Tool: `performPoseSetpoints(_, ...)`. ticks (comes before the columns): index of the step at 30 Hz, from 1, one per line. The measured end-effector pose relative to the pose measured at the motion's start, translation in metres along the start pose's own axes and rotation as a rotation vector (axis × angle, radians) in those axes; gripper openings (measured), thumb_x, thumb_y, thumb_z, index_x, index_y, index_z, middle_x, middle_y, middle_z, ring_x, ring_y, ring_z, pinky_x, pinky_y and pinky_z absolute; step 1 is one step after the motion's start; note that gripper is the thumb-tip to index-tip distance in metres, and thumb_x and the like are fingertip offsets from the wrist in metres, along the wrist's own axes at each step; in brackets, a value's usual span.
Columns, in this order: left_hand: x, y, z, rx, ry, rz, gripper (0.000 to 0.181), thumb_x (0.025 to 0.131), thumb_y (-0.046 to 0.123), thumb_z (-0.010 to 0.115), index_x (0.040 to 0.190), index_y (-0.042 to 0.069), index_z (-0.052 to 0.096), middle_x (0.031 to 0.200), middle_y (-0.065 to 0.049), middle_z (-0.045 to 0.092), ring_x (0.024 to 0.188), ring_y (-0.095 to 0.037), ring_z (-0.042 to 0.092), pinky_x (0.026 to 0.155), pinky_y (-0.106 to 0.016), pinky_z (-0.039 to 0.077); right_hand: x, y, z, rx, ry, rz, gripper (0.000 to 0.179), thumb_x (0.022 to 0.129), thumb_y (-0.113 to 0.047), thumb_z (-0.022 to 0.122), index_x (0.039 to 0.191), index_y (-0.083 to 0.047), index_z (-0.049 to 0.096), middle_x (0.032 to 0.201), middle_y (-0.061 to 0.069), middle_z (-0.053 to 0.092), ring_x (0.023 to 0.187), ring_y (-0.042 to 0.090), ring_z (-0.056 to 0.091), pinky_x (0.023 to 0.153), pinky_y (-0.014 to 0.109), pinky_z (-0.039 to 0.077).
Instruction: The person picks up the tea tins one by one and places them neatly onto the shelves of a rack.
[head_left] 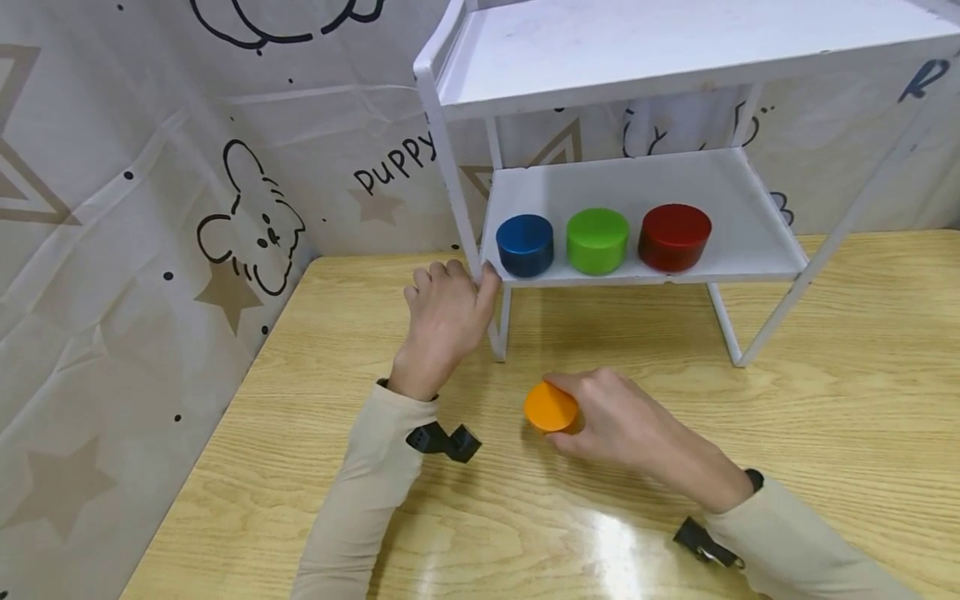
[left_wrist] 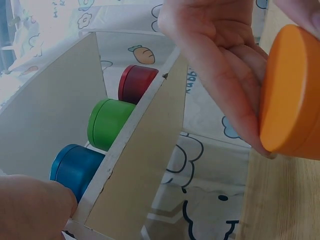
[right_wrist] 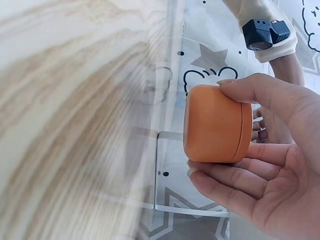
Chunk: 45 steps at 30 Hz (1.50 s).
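An orange round lidded container (head_left: 551,407) is gripped between the thumb and fingers of my right hand (head_left: 618,417), low over the table in front of the shelf. In the right wrist view, the lid seam of the orange container (right_wrist: 217,125) faces the palm. My left hand (head_left: 448,312) holds the front left corner of the white shelf (head_left: 652,171), its thumb along the edge near the blue round container (head_left: 526,247). To the right of the blue one, a green container (head_left: 597,242) and a red container (head_left: 674,238) stand in a row on the lower board.
The shelf's upper board (head_left: 675,42) overhangs the row, and its thin legs (head_left: 726,325) stand on the wooden table (head_left: 337,350). A patterned cloth (head_left: 112,250) hangs at the left and behind. Each wrist wears a small black camera (head_left: 444,442).
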<state>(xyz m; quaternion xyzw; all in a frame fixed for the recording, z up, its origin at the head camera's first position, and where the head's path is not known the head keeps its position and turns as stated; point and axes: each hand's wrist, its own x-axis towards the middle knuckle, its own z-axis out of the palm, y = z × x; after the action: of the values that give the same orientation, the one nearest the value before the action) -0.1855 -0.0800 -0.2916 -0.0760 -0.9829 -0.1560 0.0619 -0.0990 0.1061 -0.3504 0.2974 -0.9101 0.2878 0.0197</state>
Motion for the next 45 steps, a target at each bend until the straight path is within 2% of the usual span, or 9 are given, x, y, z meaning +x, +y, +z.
performPoseSetpoints(10, 0.001, 0.001, -0.001, -0.006, -0.012, 0.002, 0.054, 0.100, 0.042, 0.022, 0.086, -0.002, 0.049, 0.085, -0.017, 0.045, 0.083, -0.035, 0.039, 0.071, -0.042, 0.028, -0.004, -0.005, -0.015, -0.030, 0.029, -0.002, 0.056, 0.068, -0.018, 0.083, 0.112, 0.011, 0.063, 0.093, 0.018, 0.071, 0.065, 0.007, 0.059, 0.061, 0.020, 0.052)
performPoseSetpoints(15, 0.000, 0.000, -0.001, -0.005, -0.015, 0.002, 0.054, 0.100, 0.042, 0.022, 0.085, -0.002, 0.049, 0.085, -0.017, 0.045, 0.082, -0.035, 0.039, 0.071, -0.042, 0.029, -0.005, -0.005, -0.020, -0.025, 0.038, 0.021, 0.058, 0.069, -0.018, 0.083, 0.115, 0.011, 0.063, 0.097, 0.021, 0.070, 0.051, 0.002, 0.047, 0.052, 0.018, 0.046)
performPoseSetpoints(17, 0.000, 0.000, 0.000, -0.004, -0.018, 0.002, 0.054, 0.100, 0.042, 0.022, 0.085, -0.002, 0.049, 0.085, -0.017, 0.045, 0.081, -0.035, 0.039, 0.071, -0.042, 0.029, -0.005, -0.004, -0.020, -0.026, 0.045, 0.022, 0.058, 0.069, -0.018, 0.083, 0.114, 0.011, 0.063, 0.098, 0.021, 0.070, 0.053, 0.005, 0.051, 0.053, 0.019, 0.048)
performPoseSetpoints(21, 0.000, 0.000, 0.001, 0.000, -0.014, 0.006, 0.055, 0.100, 0.042, 0.021, 0.085, -0.002, 0.049, 0.084, -0.017, 0.045, 0.081, -0.035, 0.039, 0.070, -0.042, 0.029, -0.005, -0.003, -0.021, -0.048, 0.077, 0.009, 0.056, 0.068, -0.018, 0.084, 0.112, 0.010, 0.064, 0.099, 0.019, 0.070, 0.071, 0.014, 0.064, 0.065, 0.026, 0.054)
performPoseSetpoints(26, 0.001, 0.000, 0.000, 0.009, -0.001, 0.010, 0.055, 0.100, 0.042, 0.021, 0.085, -0.002, 0.050, 0.084, -0.017, 0.046, 0.081, -0.035, 0.040, 0.070, -0.043, 0.031, -0.005, -0.003, -0.024, -0.048, 0.100, -0.001, 0.054, 0.067, -0.017, 0.084, 0.111, 0.009, 0.065, 0.098, 0.016, 0.071, 0.078, 0.018, 0.066, 0.069, 0.030, 0.055)
performPoseSetpoints(38, 0.001, 0.000, -0.001, -0.003, -0.012, -0.001, 0.055, 0.100, 0.042, 0.021, 0.087, -0.003, 0.050, 0.086, -0.017, 0.047, 0.083, -0.036, 0.040, 0.072, -0.044, 0.032, -0.007, -0.006, -0.033, -0.040, 0.108, 0.000, 0.055, 0.069, -0.017, 0.083, 0.114, 0.007, 0.065, 0.098, 0.014, 0.071, 0.079, 0.018, 0.067, 0.068, 0.030, 0.055)
performPoseSetpoints(45, 0.000, 0.001, 0.000, -0.002, -0.010, -0.004, 0.055, 0.101, 0.042, 0.021, 0.086, -0.003, 0.050, 0.086, -0.018, 0.047, 0.082, -0.036, 0.041, 0.072, -0.045, 0.032, -0.009, -0.007, -0.038, -0.055, 0.134, -0.007, 0.054, 0.068, -0.019, 0.084, 0.113, 0.006, 0.066, 0.096, 0.013, 0.072, 0.072, 0.014, 0.064, 0.065, 0.027, 0.053)
